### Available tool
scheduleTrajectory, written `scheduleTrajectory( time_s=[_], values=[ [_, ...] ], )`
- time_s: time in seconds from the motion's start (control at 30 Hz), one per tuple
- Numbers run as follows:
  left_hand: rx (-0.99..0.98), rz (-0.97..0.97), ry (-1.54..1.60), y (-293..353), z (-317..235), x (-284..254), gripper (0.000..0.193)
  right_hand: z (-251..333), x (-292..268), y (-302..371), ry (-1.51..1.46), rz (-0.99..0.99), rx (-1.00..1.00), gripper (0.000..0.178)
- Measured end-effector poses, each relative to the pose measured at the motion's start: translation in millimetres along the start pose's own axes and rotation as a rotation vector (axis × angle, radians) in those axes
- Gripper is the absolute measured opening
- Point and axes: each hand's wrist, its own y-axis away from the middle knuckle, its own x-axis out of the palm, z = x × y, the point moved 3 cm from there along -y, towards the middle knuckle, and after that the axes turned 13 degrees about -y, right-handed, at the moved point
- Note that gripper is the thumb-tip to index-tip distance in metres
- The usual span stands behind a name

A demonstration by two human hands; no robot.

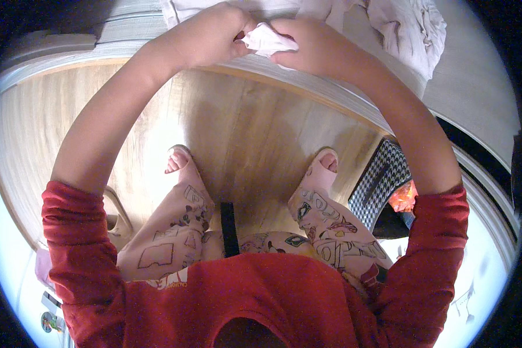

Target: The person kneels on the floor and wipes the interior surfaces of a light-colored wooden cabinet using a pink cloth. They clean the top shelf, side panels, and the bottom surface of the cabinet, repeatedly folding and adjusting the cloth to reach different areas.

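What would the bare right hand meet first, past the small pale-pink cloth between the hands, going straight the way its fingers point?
Likely the bare left hand, directly opposite at the other side of the cloth; exact depth is unclear from this single view.

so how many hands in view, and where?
2. Left hand, top centre, at the left end of the small pale cloth; right hand at its right end. Some fingers are hidden, but no third hand shows.
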Motion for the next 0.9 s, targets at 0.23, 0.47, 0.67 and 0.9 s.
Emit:
scheduleTrajectory(
  time_s=[0.23,0.47,0.67,0.9],
  values=[
    [-0.024,0.065,0.044,5.7,-0.6,-4.6,0.010,4.8,-0.8,7.3,-0.022,-0.019,-0.074,0.031],
    [-0.009,0.105,0.112,-3.4,-11.5,-6.4,0.020,-7.5,-3.2,11.9,0.177,-0.010,-0.074,0.026],
    [0.050,-0.181,-0.020,-10.1,-23.5,11.0,0.028,-9.1,-0.4,11.8,-0.151,-0.010,0.030,0.022],
    [0.048,-0.157,0.015,-13.4,-17.9,11.7,0.025,-11.6,-4.4,25.9,0.138,-0.048,-0.135,0.022]
  ],
)
